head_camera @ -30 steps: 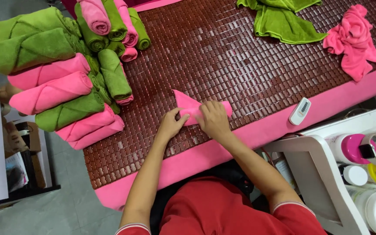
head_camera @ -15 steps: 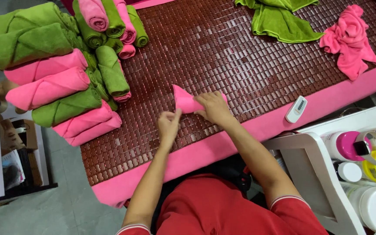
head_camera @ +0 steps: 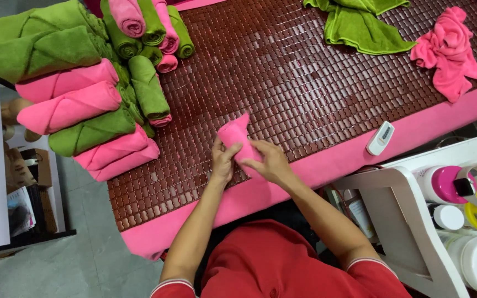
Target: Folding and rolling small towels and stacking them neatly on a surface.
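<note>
The setting is identified as a spa or massage room. A treatment bed [head_camera: 360, 149] padded in pink is covered by a brown beaded mat [head_camera: 282, 72]. Rolled pink and green towels [head_camera: 78, 94] are stacked at one end. Bottles and jars of product [head_camera: 459, 204] are kept on a white trolley [head_camera: 409, 221] alongside.

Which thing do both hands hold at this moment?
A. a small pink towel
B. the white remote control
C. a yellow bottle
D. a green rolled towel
A: the left hand and the right hand both grip the small pink towel above the brown mat; the white remote control lies apart, untouched.
</note>
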